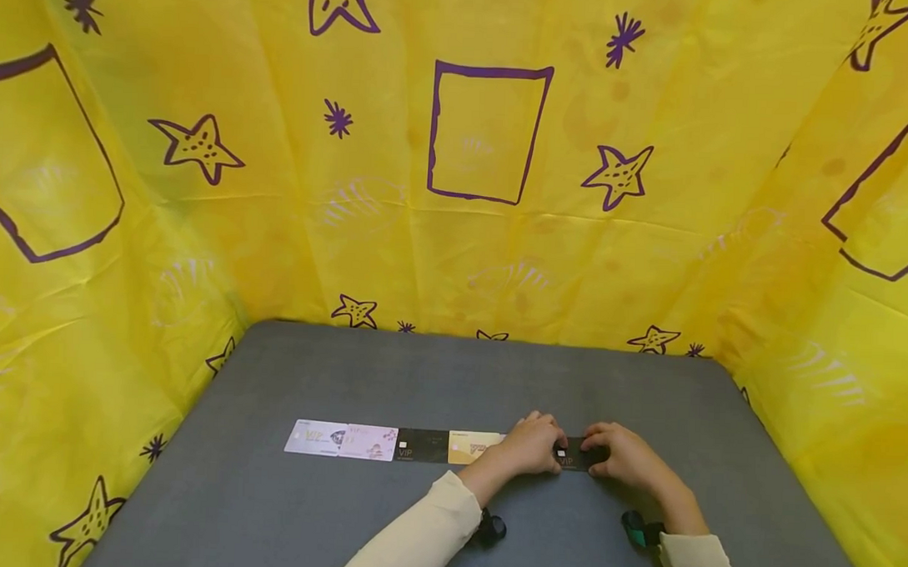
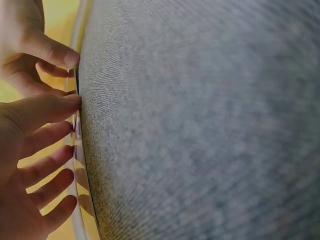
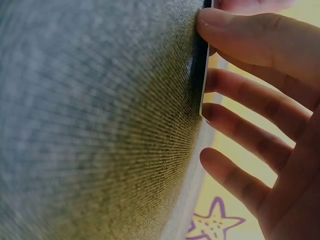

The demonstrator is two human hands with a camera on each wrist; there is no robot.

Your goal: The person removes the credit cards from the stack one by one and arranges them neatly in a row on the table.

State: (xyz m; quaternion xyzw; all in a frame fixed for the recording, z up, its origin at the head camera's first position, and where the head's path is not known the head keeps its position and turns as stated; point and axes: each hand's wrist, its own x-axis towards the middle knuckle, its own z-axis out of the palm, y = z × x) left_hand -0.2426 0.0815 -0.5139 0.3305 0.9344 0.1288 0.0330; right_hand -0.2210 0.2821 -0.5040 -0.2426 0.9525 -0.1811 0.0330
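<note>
Several cards lie in a row on the grey table. From the left, they are a silver-white VIP card [image 1: 315, 437], a pink flowered card [image 1: 370, 443], a black VIP card [image 1: 422, 447] and a gold card [image 1: 473, 448]. At the row's right end is another black VIP card [image 1: 570, 460]. My left hand [image 1: 529, 445] holds its left part between thumb and fingers, covering the row just beside it. My right hand [image 1: 630, 459] pinches the same card's right part, thumb [image 3: 217, 19] on the near edge and fingertips at the far edge.
The grey table surface [image 1: 326, 513] spreads around the row. Yellow cloth walls [image 1: 395, 256] with purple drawings enclose its back and sides. Dark wrist straps [image 1: 493, 528] sit under both forearms, below pale sleeves.
</note>
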